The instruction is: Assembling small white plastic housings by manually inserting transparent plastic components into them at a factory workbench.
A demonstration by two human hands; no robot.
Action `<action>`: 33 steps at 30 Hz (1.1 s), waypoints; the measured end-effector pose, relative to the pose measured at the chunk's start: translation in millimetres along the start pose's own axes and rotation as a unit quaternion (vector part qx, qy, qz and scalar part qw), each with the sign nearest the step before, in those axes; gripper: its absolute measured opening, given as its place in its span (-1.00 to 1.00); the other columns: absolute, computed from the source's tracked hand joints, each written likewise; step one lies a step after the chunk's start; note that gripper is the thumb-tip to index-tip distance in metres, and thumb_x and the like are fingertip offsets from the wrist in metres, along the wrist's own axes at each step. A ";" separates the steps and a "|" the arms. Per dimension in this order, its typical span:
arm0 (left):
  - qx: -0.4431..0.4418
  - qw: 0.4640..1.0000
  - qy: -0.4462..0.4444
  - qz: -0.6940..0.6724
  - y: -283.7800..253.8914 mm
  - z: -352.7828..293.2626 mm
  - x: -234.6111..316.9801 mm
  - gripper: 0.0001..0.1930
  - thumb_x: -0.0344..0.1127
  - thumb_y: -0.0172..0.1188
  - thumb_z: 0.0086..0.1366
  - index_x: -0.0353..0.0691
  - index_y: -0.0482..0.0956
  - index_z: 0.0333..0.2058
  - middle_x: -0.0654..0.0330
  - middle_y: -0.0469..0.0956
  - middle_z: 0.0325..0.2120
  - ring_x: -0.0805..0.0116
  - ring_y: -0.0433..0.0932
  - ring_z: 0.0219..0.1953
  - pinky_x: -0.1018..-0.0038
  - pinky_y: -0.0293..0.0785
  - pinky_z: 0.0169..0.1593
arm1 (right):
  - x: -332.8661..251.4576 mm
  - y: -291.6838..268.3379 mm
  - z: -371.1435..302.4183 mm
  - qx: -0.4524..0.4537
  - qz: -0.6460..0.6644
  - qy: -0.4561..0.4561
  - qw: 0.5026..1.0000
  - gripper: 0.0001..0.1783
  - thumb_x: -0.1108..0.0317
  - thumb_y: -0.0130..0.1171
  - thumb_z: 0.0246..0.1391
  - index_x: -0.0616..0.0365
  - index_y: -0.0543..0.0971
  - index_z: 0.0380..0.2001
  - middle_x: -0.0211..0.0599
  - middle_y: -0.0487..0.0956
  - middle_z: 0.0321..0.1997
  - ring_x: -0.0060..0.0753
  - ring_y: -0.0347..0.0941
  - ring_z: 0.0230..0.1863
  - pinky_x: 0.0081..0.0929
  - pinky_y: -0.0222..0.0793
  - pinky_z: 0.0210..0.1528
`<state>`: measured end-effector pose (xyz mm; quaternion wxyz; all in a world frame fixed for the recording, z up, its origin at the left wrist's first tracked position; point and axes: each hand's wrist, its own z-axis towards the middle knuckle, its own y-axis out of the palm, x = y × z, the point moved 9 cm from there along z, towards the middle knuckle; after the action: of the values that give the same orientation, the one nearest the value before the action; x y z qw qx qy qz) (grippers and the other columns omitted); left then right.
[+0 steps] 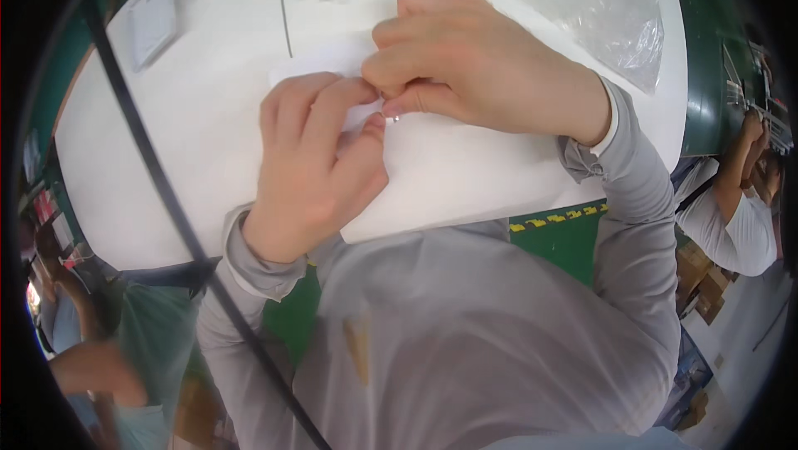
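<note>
Above the white table, my left hand (316,155) and my right hand (474,59) meet with thumbs and fingers pinched together. Between their fingertips is a small white piece (359,115), mostly covered by the fingers, so its kind is unclear. A tiny shiny bit (396,118) shows just below the right thumb tip. Behind the left knuckles, a flat white sheet-like thing (320,61) lies partly hidden; whether it joins the pinched piece I cannot tell.
Clear plastic bags (615,26) lie at the table's far right. White flat boxes (155,19) rest at the far left. A dark strap or cord (154,151) crosses the view on the left. Other people work at both sides, one in a white shirt (731,217) at right.
</note>
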<state>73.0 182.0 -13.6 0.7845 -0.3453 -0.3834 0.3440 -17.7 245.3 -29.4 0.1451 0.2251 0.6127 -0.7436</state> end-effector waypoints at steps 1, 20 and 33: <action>-0.016 1.000 -0.011 -0.008 1.6 -0.5 -0.3 -0.64 -0.60 0.36 -0.17 -0.33 0.58 -0.28 -0.02 0.56 -0.08 -0.08 0.51 -0.06 0.09 0.38 0.02 | 1.8 0.7 2.7 -0.026 0.011 0.013 1.000 -0.85 0.10 0.28 0.15 -0.16 0.66 -0.27 -0.63 0.52 -0.36 -0.41 0.41 -0.14 -0.31 0.18 -0.05; -0.010 0.985 -0.119 0.127 -57.8 19.7 -73.9 -0.27 -0.27 0.58 0.01 -0.19 0.47 0.17 0.13 0.54 0.13 0.12 0.47 0.20 0.23 0.21 0.26 | 26.0 -56.5 -26.9 0.344 -0.034 -0.033 0.938 -0.92 0.34 0.43 0.01 -0.02 0.68 -0.46 -0.60 0.42 -0.58 -0.47 0.30 -0.33 -0.38 0.10 -0.10; -0.093 0.980 -0.117 0.129 -54.9 91.4 -179.9 -0.30 -0.19 0.48 0.16 -0.11 0.44 0.27 -0.02 0.56 0.05 0.02 0.45 0.19 0.19 0.33 0.28 | 41.1 -50.0 -22.5 0.338 -0.021 -0.011 0.941 -0.85 0.29 0.39 0.11 -0.01 0.66 -0.51 -0.65 0.43 -0.62 -0.55 0.28 -0.37 -0.42 0.07 -0.14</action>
<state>-73.0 33.9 7.9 0.6476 -0.4207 -0.4554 0.4430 -73.9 280.1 -11.5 0.0513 0.2399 0.3280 -0.9123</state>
